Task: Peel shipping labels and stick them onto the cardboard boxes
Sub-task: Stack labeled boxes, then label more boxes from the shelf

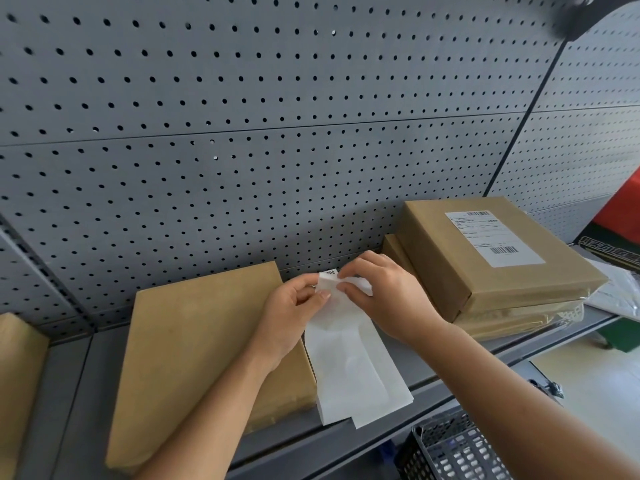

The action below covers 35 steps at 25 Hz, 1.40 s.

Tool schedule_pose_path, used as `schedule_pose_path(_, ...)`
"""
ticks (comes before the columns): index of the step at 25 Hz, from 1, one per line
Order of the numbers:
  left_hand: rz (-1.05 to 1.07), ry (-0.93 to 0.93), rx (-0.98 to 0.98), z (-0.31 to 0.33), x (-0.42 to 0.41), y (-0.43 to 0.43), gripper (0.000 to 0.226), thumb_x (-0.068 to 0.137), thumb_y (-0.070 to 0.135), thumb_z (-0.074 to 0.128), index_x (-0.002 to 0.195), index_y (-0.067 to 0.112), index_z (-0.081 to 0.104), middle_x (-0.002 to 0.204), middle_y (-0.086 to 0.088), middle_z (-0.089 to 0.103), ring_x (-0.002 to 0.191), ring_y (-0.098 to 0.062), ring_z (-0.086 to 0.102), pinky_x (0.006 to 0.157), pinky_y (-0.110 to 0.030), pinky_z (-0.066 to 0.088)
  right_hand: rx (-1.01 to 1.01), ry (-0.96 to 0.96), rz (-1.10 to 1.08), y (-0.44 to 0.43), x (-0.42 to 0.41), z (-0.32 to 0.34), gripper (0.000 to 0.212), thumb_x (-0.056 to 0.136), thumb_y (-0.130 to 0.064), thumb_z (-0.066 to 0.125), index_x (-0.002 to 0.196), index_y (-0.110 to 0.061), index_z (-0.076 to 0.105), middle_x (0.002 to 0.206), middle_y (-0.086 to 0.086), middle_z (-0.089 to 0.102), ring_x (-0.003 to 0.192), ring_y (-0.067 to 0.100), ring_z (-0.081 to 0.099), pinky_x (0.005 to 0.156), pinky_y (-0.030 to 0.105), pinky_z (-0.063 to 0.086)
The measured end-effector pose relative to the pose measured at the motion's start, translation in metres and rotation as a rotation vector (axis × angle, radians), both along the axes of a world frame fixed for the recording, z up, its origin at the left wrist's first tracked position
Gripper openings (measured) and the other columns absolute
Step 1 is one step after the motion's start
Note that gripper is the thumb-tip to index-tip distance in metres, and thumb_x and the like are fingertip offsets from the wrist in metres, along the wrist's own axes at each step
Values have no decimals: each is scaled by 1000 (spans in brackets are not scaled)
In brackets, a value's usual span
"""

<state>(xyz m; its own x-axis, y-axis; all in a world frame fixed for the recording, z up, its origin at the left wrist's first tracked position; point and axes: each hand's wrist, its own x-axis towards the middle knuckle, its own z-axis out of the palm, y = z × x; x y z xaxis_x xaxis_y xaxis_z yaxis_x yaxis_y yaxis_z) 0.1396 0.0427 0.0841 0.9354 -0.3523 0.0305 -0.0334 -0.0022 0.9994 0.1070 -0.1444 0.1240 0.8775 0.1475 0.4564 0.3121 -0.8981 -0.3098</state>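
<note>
**Pinching a label strip at the grey shelf**

Grey metal shelf [79, 393] along the lower frame; grey pegboard wall [242, 116] fills everything above. Centre: left hand [294, 306] and right hand [384, 299] both pinch the top end of a white label strip [353, 368], which hangs across the right edge of a plain cardboard box [194, 341]. Right of centre: stacked boxes [485, 289], the top one labelled. Mesh basket [453, 448] cut off lower right. Fingers hide the strip's print but for a barcode corner. Dark blur [578, 15] upper right, unreadable.
</note>
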Motion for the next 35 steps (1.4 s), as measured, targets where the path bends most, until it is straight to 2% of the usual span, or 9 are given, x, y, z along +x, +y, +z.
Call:
schedule_pose_path(7,-17,-49,-37,4,-5,-2,20,100,7,62,113,16,75,104,-5,81,98,-21,77,85,-31,61,-117,-83,-16,1,4,0,17,98,-33,58,96,-23,73,91,-9,70,83,16,63,63,30,52)
schedule_pose_path(12,-4,-51,-44,5,-6,-3,21,100,5,62,112,17,75,104,-5,81,99,-25,77,93,-44,61,-163,-87,-40,3,6,-2,18,100,-30,55,95,-23,71,88,-8,70,81,18,63,63,30,49)
schedule_pose_path(16,0,-74,-32,2,-6,-4,25,100,4,62,106,22,79,101,-10,81,100,-39,73,94,-60,56,-138,-74,-82,4,5,-2,16,99,-28,56,93,-22,69,87,-8,69,81,20,63,61,26,41)
schedule_pose_path(21,-5,-127,-1,1,-4,-2,24,100,8,63,112,24,78,100,-14,80,103,-43,70,97,-63,51,-100,-72,-21,9,2,-2,22,97,-44,59,100,-25,69,94,-10,70,83,14,64,64,23,41)
schedule_pose_path(25,-9,-140,48,1,-7,-3,25,100,10,64,120,18,75,101,-5,81,100,-30,75,95,-53,57,-102,-80,-35,8,6,-4,17,99,-34,57,97,-24,71,91,-7,68,82,17,64,63,32,52)
schedule_pose_path(29,-15,-154,58,5,-12,-4,22,101,13,63,114,25,76,98,-1,81,93,-15,76,80,-29,60,-107,-97,-26,8,6,-3,17,97,-33,59,95,-22,72,91,-7,69,81,17,64,62,28,49)
schedule_pose_path(32,-19,-189,73,3,-9,-4,20,101,17,65,108,32,77,95,-12,79,96,-34,71,87,-46,57,-88,-87,1,8,6,-1,20,95,-40,63,97,-23,73,94,-8,70,83,15,65,63,25,46)
schedule_pose_path(33,-18,-196,79,4,-9,-4,22,100,16,65,108,34,76,95,-10,79,97,-33,72,89,-47,57,-90,-81,3,7,6,-1,20,95,-41,63,97,-23,73,94,-8,70,83,15,65,64,26,47)
schedule_pose_path(35,-7,-194,84,5,-10,-4,25,100,13,65,110,34,75,97,-3,81,96,-22,74,85,-36,58,-99,-76,0,8,6,-2,18,96,-38,62,97,-24,73,93,-9,70,83,15,65,64,28,49)
